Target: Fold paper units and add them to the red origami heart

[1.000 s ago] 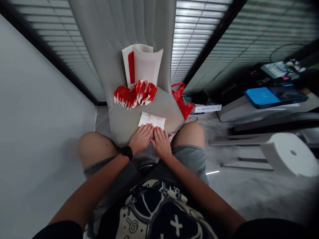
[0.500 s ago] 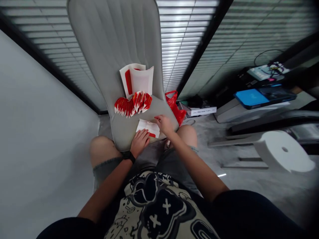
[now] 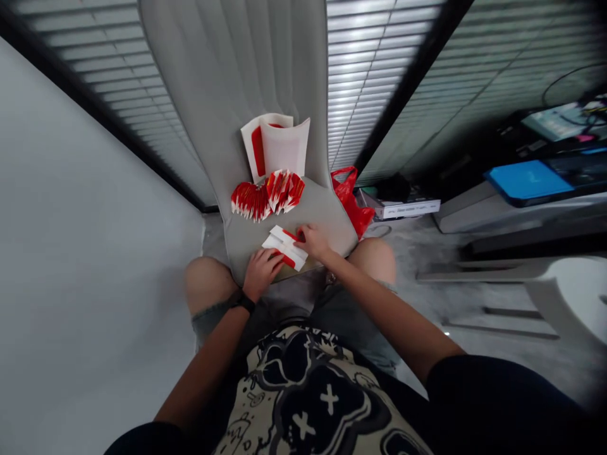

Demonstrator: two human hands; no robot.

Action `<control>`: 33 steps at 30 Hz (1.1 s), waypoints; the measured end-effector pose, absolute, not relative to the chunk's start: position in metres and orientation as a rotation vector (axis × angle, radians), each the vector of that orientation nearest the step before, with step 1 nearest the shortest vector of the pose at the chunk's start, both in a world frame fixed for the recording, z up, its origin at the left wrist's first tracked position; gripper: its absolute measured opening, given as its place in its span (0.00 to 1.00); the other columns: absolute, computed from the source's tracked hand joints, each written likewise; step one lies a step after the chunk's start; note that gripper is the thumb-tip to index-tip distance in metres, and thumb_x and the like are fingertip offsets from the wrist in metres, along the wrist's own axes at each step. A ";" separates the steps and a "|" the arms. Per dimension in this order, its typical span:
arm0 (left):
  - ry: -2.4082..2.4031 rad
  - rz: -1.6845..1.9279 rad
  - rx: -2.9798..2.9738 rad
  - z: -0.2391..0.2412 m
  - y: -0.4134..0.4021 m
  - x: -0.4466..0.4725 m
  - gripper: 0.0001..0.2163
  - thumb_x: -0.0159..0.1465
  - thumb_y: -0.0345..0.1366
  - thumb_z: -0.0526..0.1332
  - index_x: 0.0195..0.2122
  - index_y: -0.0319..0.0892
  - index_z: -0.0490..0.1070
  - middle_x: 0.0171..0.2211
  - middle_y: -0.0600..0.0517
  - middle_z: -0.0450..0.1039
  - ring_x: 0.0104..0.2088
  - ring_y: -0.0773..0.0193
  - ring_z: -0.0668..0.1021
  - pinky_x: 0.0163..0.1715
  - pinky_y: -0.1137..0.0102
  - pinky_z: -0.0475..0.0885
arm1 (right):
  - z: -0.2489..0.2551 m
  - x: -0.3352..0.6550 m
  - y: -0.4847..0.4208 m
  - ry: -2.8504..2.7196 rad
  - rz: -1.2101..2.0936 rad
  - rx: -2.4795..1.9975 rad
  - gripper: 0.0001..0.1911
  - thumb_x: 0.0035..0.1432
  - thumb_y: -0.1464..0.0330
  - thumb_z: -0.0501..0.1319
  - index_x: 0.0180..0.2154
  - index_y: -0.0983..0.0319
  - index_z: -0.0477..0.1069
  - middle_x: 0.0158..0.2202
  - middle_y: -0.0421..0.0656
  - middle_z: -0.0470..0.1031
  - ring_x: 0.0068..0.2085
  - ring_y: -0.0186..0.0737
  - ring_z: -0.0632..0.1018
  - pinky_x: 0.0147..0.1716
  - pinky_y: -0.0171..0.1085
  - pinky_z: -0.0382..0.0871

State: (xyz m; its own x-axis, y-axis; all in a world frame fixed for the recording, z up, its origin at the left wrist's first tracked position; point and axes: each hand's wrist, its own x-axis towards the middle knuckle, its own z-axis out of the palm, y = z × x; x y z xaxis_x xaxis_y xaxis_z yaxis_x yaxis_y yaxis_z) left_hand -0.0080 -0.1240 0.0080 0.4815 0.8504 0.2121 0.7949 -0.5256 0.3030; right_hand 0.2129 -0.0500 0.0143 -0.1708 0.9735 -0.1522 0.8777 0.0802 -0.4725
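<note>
Near the front edge of the grey chair [image 3: 327, 212] lies a white-and-red paper [image 3: 285, 246], the left hand [image 3: 260, 272] at its eight o'clock, the right hand [image 3: 315, 242] at three. Fingers touch it; whether pinching, I cannot tell. Red packets [image 3: 268, 196] fan at eleven.

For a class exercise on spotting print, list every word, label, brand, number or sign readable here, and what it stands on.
"X" and "X": cross-shaped marks printed on the shirt.
White box: printed line, too small to read.
Blue panel: faint marking, too blurred to read.
White-and-red paper, fanned packets: nothing readable.
</note>
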 end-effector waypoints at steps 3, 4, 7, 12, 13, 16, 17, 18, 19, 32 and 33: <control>1.420 0.602 2.506 0.006 -0.129 -0.012 0.14 0.74 0.38 0.54 0.54 0.44 0.75 0.54 0.48 0.76 0.56 0.57 0.73 0.55 0.59 0.68 | 0.016 0.211 -0.056 -2.173 0.698 -1.826 0.17 0.63 0.67 0.65 0.54 0.60 0.76 0.51 0.49 0.75 0.49 0.41 0.76 0.53 0.38 0.67; 1.468 0.645 2.470 0.005 -0.133 -0.011 0.14 0.74 0.38 0.54 0.53 0.44 0.75 0.54 0.48 0.76 0.56 0.57 0.73 0.56 0.59 0.68 | 0.017 0.210 -0.061 -2.187 0.696 -1.819 0.16 0.65 0.67 0.63 0.53 0.59 0.77 0.51 0.48 0.75 0.48 0.40 0.76 0.52 0.37 0.68; 1.648 0.697 2.368 0.006 -0.144 -0.007 0.12 0.73 0.40 0.55 0.47 0.44 0.78 0.52 0.47 0.77 0.54 0.54 0.74 0.54 0.57 0.69 | 0.020 0.204 -0.084 -2.281 0.575 -1.828 0.14 0.70 0.66 0.57 0.51 0.58 0.78 0.51 0.50 0.75 0.46 0.43 0.77 0.49 0.39 0.69; 1.623 0.636 2.351 0.006 -0.149 -0.009 0.11 0.72 0.41 0.56 0.45 0.46 0.77 0.50 0.48 0.78 0.51 0.55 0.75 0.52 0.57 0.69 | 0.017 0.198 -0.126 -2.544 0.225 -1.729 0.21 0.70 0.72 0.52 0.61 0.65 0.69 0.50 0.57 0.75 0.50 0.53 0.75 0.50 0.49 0.68; 1.603 0.632 2.364 0.004 -0.148 -0.011 0.11 0.72 0.41 0.56 0.46 0.46 0.77 0.50 0.48 0.78 0.52 0.55 0.75 0.53 0.57 0.68 | 0.016 0.199 -0.129 -2.584 0.202 -1.686 0.22 0.70 0.72 0.52 0.63 0.67 0.67 0.52 0.58 0.75 0.51 0.54 0.74 0.51 0.50 0.68; 1.600 0.609 2.400 -0.002 -0.146 -0.012 0.10 0.72 0.41 0.57 0.45 0.46 0.77 0.50 0.48 0.79 0.53 0.53 0.75 0.54 0.55 0.67 | 0.015 0.207 -0.123 -2.675 0.206 -1.522 0.24 0.70 0.72 0.52 0.65 0.65 0.64 0.62 0.57 0.69 0.59 0.56 0.70 0.56 0.52 0.66; 1.610 0.595 2.409 -0.003 -0.146 -0.011 0.10 0.72 0.41 0.57 0.44 0.45 0.77 0.50 0.48 0.79 0.53 0.53 0.75 0.53 0.55 0.68 | 0.014 0.209 -0.119 -2.695 0.232 -1.461 0.23 0.70 0.73 0.52 0.64 0.63 0.65 0.64 0.55 0.67 0.62 0.55 0.68 0.59 0.52 0.64; 1.622 0.581 2.416 -0.004 -0.145 -0.010 0.11 0.72 0.41 0.57 0.44 0.45 0.77 0.50 0.47 0.79 0.52 0.53 0.75 0.53 0.55 0.68 | 0.014 0.211 -0.115 -2.707 0.270 -1.404 0.23 0.70 0.73 0.52 0.64 0.62 0.66 0.66 0.53 0.65 0.64 0.54 0.67 0.60 0.52 0.63; 1.631 0.568 2.423 -0.005 -0.145 -0.009 0.11 0.72 0.41 0.57 0.45 0.45 0.77 0.49 0.47 0.79 0.52 0.53 0.76 0.53 0.55 0.69 | 0.013 0.212 -0.112 -2.711 0.314 -1.355 0.23 0.70 0.74 0.52 0.63 0.62 0.67 0.67 0.52 0.64 0.65 0.53 0.66 0.62 0.52 0.62; 1.490 0.456 2.560 -0.022 -0.176 0.003 0.25 0.73 0.38 0.51 0.69 0.36 0.59 0.69 0.41 0.60 0.70 0.50 0.61 0.69 0.50 0.58 | -0.012 0.214 -0.125 -2.678 0.429 -1.295 0.27 0.69 0.76 0.50 0.68 0.68 0.59 0.70 0.54 0.58 0.72 0.49 0.57 0.71 0.51 0.53; 1.514 0.433 2.549 -0.023 -0.180 0.007 0.27 0.73 0.39 0.51 0.70 0.35 0.56 0.70 0.39 0.57 0.71 0.49 0.59 0.69 0.49 0.57 | -0.012 0.214 -0.124 -2.682 0.433 -1.292 0.27 0.69 0.76 0.50 0.68 0.69 0.59 0.71 0.54 0.57 0.72 0.50 0.57 0.71 0.51 0.53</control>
State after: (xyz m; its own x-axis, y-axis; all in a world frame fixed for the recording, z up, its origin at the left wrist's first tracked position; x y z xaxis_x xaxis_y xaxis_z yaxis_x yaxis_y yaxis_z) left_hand 0.0066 -0.1797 -0.0227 0.4503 0.8762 0.1717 0.8345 -0.4814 0.2680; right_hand 0.2143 -0.1244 -0.0124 -0.6237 0.7816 -0.0045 0.7433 0.5913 -0.3129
